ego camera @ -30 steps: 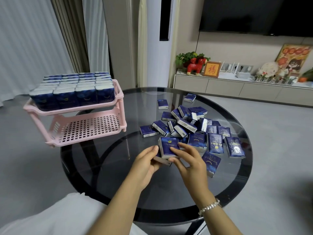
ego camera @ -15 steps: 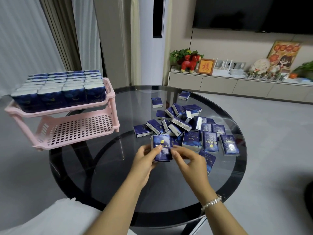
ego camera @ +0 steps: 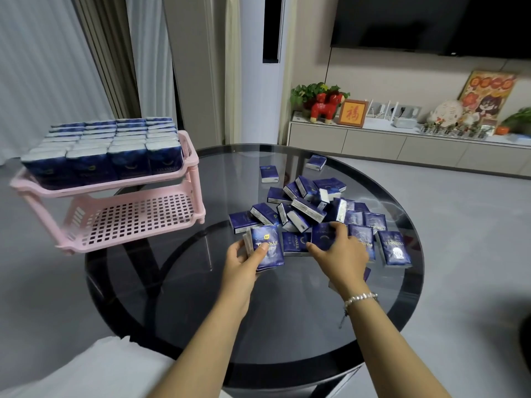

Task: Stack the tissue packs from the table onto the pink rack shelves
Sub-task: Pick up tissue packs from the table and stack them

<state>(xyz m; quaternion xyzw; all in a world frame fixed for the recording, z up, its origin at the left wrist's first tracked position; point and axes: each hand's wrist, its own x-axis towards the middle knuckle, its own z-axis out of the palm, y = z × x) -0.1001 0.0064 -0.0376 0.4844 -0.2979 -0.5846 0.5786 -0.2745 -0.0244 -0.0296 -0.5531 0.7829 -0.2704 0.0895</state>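
Dark blue wrapping printed with the word "TWINKLE" covers the tissue pack (ego camera: 267,247) that the left hand (ego camera: 240,264) holds upright above the round smoked-glass surface (ego camera: 201,282); its thumb lies across the front of the pack and its fingers (ego camera: 236,248) curl round the left edge, where the pale edge of a second pack seems to sit behind the first. The same lettering shows on a pack lying flat at the right (ego camera: 393,249), read sideways, and faintly on the front row of packs in the rack. The right hand (ego camera: 340,254), a beaded bracelet (ego camera: 360,297) on its wrist, reaches into the loose heap of packs (ego camera: 304,208); its thumb and fingers (ego camera: 340,228) are spread apart and bent over one flat pack (ego camera: 324,239), touching its near and far edges, though I cannot tell whether it is lifted. The heap holds some twenty-odd packs, too overlapped for an exact count, with two single packs lying apart at the far side (ego camera: 269,174) (ego camera: 316,162). The pink rack (ego camera: 184,179) stands at the left edge of the surface and has two shelves: the upper one is filled with standing packs (ego camera: 115,145) in four columns about seven rows deep, the perforated lower shelf (ego camera: 132,219) has none. On the sideboard behind stands a framed red-on-gold Chinese character (ego camera: 352,113)
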